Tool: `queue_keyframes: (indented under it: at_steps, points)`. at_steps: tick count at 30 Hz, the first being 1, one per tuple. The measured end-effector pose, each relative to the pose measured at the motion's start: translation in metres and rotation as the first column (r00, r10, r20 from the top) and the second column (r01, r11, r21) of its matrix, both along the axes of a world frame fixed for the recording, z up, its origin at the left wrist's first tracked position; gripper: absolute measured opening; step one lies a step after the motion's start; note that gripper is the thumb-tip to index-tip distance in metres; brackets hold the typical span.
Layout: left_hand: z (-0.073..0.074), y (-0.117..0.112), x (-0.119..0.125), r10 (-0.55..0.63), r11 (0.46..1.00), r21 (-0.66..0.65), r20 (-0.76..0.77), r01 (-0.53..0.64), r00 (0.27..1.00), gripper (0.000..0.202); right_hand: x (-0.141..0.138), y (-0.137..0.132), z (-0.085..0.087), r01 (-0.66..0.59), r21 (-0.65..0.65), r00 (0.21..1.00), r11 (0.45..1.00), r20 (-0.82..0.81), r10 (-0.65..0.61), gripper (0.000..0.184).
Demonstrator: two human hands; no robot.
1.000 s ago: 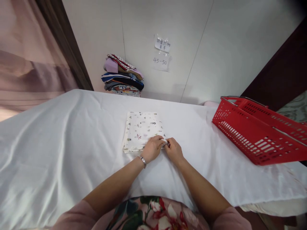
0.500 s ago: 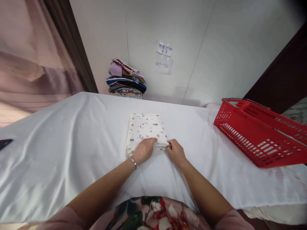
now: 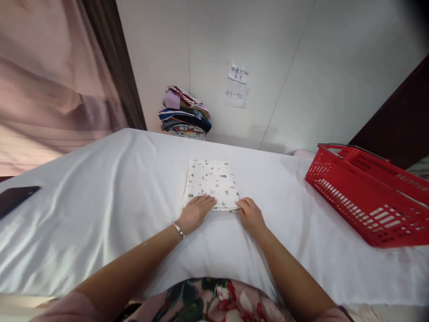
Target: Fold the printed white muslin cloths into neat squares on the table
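A white folded cloth with small scattered prints lies flat in the middle of the white-covered table, its layers showing along the near edge. My left hand rests on its near left part, fingers stretched out flat and close together, a silver bracelet at the wrist. At the near right corner, my right hand has its fingers closed on the edge of the cloth. The thumb of that hand is mostly hidden.
On the right stands a red plastic basket with metal handles. A stack of folded clothes sits beyond the table's far edge, against the wall. Paper signs hang on that wall. At far left lies a dark phone-like object.
My left hand has flattened and slid slightly toward me on the cloth, whose near edge now lies flatter. My right hand stays at the corner. The whole view has shifted a little.
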State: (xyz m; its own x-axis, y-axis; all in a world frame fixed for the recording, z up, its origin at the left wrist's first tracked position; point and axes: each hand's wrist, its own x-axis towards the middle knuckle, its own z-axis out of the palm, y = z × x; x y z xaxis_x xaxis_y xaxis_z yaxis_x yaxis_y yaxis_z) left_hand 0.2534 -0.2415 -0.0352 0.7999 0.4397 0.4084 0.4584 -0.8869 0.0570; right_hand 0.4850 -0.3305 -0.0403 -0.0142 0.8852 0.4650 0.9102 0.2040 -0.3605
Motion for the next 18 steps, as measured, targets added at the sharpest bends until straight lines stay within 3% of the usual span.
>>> queue_keyframes:
  at_steps: [8, 18]
  points:
    - [0.007, -0.009, -0.043, 0.133, 0.990, 0.042, -0.017, -0.133, 0.991, 0.038, 0.002, -0.003, -0.003, -0.007, -0.005, 1.000, 1.000, 0.024, 0.007, 0.027]
    - [0.006, -0.012, -0.055, 0.190, 0.969, -0.159, -0.019, -0.191, 0.982, 0.044, 0.002, -0.006, -0.008, -0.016, -0.001, 0.995, 1.000, 0.096, 0.016, 0.026]
